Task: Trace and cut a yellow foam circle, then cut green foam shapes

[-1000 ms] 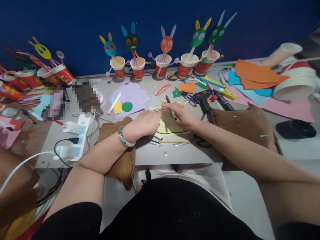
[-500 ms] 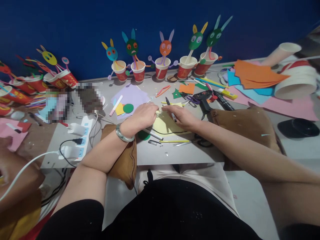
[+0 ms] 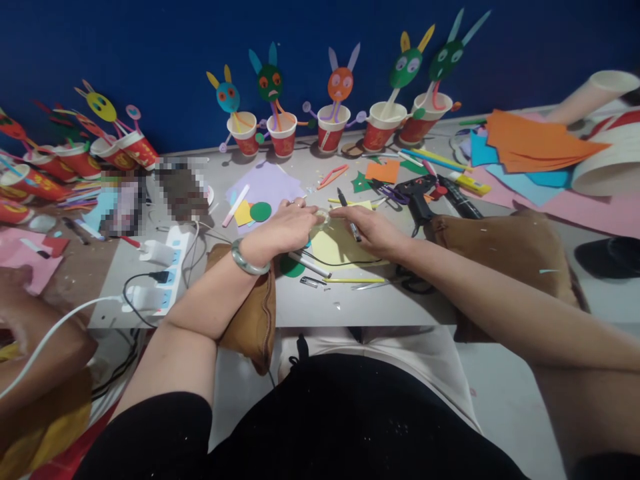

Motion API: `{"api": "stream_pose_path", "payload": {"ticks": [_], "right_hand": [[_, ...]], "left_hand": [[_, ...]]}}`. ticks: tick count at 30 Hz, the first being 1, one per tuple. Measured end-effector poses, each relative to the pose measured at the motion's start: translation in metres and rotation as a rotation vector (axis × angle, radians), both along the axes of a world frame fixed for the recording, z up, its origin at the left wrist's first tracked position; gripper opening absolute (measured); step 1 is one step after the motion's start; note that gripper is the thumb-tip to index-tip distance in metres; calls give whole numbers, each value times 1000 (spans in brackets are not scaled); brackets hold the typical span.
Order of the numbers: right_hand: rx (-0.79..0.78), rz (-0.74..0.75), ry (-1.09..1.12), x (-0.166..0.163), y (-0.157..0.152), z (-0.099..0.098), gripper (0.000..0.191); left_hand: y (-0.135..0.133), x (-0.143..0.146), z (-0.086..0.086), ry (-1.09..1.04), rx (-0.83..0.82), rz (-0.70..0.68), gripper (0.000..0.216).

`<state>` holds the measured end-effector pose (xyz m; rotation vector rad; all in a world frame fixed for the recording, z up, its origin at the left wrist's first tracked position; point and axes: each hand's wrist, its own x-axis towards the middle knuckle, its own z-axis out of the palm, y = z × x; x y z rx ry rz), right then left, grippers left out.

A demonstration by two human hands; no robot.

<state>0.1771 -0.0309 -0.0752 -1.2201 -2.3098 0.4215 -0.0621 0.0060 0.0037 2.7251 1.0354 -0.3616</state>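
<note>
My right hand (image 3: pixel 373 231) is closed around a black marker (image 3: pixel 355 231), which leans upright between thumb and fingers. My left hand (image 3: pixel 293 227), with a jade-coloured bangle on its wrist, bends its fingertips onto a small clear, round thing (image 3: pixel 323 217). That thing lies at the top left of a pale yellow paper sheet (image 3: pixel 335 248), and my right fingertips come close to it; its kind is too blurred to tell. Below the left hand lie a white marker (image 3: pixel 311 265), a green paper circle (image 3: pixel 291 267) and a pen cap (image 3: pixel 310 282).
Red paper cups (image 3: pixel 334 137) with paper-faced figures line the blue wall. A glue gun (image 3: pixel 419 200) and orange paper (image 3: pixel 540 143) are on the right. Brown cushions (image 3: pixel 500 257) lie under my forearms. A power strip (image 3: pixel 176 263) stands left, near another person's arm (image 3: pixel 45 333).
The view has shifted slightly, so the cups and papers appear a little farther right. Both hands stay close together over the yellow paper, the marker still in my right hand.
</note>
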Motion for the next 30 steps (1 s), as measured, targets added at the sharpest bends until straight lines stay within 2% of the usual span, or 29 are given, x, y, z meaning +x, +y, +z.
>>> {"api": "stream_pose_path", "payload": {"ticks": [5,9,13,16,20,23,30], "right_hand": [[-12,5,9,0,3,0,66],[-23,9,59,-1,-1,2,60],[86,-89,240,-4,-23,10,46],[157,-142,264,-5,-44,15,39],[107,64,121,-12,-55,18,29],[157,177,-40,-27,-53,16,22],[253,70,-384,-62,-44,10,18]], "left_hand": [[3,-2,-6,-9,7,-24,64],[2,-4,-4,-15,8,-20,61],[3,-7,-2,-31,-46,-6,55],[6,-8,-5,-68,-63,1,52],[8,-5,-8,-66,-65,17,48],[9,-4,-7,-60,-68,32,53],[11,-8,-10,-98,-71,7,55]]}}
